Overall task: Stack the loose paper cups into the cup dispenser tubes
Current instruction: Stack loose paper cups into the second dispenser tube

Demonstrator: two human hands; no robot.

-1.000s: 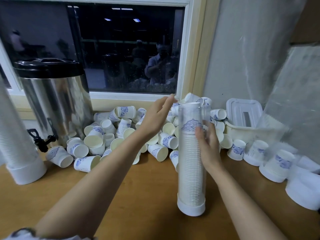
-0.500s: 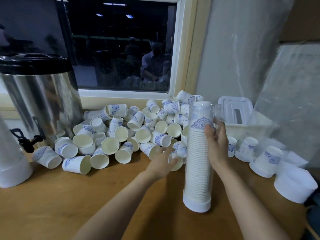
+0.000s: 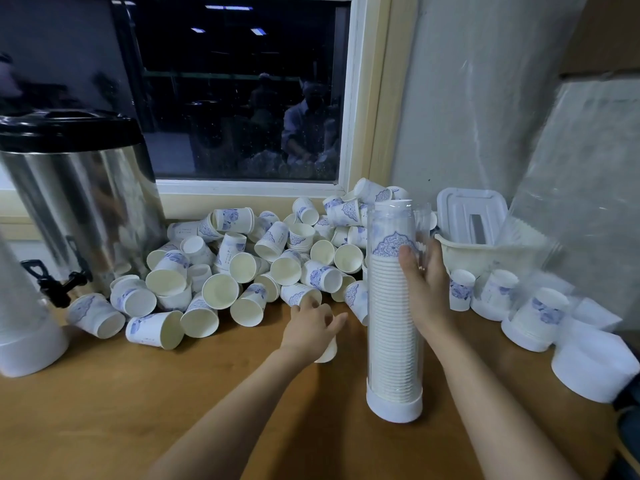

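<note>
Right hand wraps dispenser tube, steadying it upright mid-surface, nearly full. Left hand closes on loose cup at pile edge, back of surface.

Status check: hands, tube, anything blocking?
Left hand gripping a loose cup. Right hand steadying dispenser tube, nearly full. Tube mouth unobstructed.

The paper cups beyond the left fingers are white with blue ornament, cream inside. The tube under the right fingers is clear with a white base. The desk is orange-brown wood. The urn is silver with a black lid.
</note>
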